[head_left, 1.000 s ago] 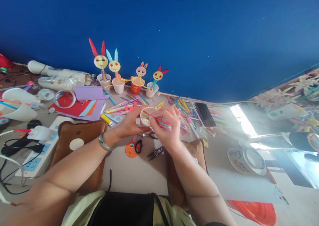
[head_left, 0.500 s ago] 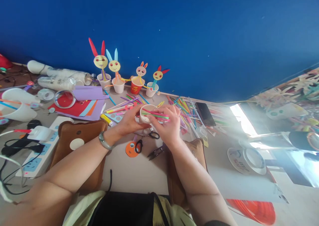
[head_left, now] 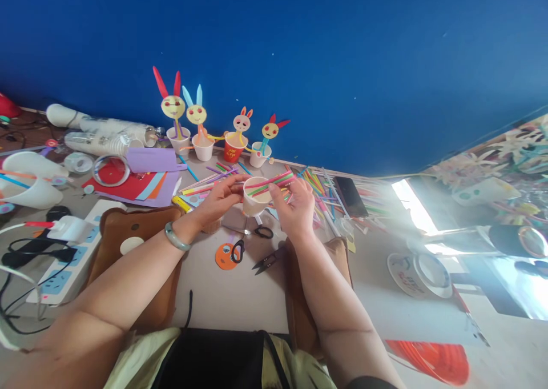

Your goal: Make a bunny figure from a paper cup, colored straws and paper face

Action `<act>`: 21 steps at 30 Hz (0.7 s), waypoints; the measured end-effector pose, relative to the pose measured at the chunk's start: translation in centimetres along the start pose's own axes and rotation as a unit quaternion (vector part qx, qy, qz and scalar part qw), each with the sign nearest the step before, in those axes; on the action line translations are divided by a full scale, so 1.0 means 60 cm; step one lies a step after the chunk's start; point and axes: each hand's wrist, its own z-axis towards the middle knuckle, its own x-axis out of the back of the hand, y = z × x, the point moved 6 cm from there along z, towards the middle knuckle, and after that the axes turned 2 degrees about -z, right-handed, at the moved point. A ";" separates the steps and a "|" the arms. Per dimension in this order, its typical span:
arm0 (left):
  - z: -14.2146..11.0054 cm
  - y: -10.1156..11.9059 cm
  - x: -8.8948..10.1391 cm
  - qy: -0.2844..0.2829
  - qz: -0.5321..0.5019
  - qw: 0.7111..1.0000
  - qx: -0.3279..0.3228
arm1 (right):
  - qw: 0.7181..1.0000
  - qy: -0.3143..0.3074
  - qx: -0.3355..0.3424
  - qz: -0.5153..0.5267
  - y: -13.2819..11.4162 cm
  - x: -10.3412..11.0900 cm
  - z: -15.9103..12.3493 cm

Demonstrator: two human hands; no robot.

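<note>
A white paper cup (head_left: pixel 253 205) is tilted between my hands above the table, its mouth facing me. My left hand (head_left: pixel 223 197) is closed on the cup's left side. In my right hand (head_left: pixel 295 206) are several pink and green straws (head_left: pixel 274 182), pinched between thumb and fingers, their left ends lying across the cup's mouth. Below the cup lie scissors (head_left: pixel 264 231) with black handles and an orange paper disc (head_left: pixel 225 256) with eyes drawn on it. Dark thread snips (head_left: pixel 266 262) rest just to the right.
Paper-cup rabbit figures (head_left: pixel 233 140) stand along the blue wall. Loose coloured straws (head_left: pixel 319 186) and a phone (head_left: pixel 351 196) lie behind my hands. At left are a power strip (head_left: pixel 64 277), coloured paper (head_left: pixel 160 192) and stacked cups (head_left: pixel 103 142). Brown cushions (head_left: pixel 141 246) sit under my forearms.
The straws have lifted and now slant up to the right across the cup's mouth. My right hand has moved slightly right, and more of the cup shows.
</note>
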 end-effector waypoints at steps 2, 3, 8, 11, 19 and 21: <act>0.004 0.001 0.004 0.009 0.013 1.000 -0.002 | 1.000 -0.002 -0.001 -0.002 0.001 0.000 0.001; 0.005 0.004 0.005 0.009 0.027 1.000 -0.013 | 1.000 -0.004 -0.001 -0.003 0.001 0.000 0.001; 0.005 0.012 0.012 0.023 0.120 0.990 -0.072 | 1.000 -0.016 0.004 -0.005 0.001 -0.003 0.003; 0.003 0.012 0.015 0.032 0.135 0.987 -0.082 | 0.999 -0.034 0.007 -0.004 -0.001 -0.007 0.003; 0.006 0.005 0.010 -0.003 0.060 0.998 -0.026 | 0.999 -0.045 0.007 0.010 -0.009 -0.009 -0.003; 0.007 0.004 0.011 0.007 0.045 0.999 -0.017 | 0.999 -0.047 0.000 0.014 -0.007 -0.010 -0.004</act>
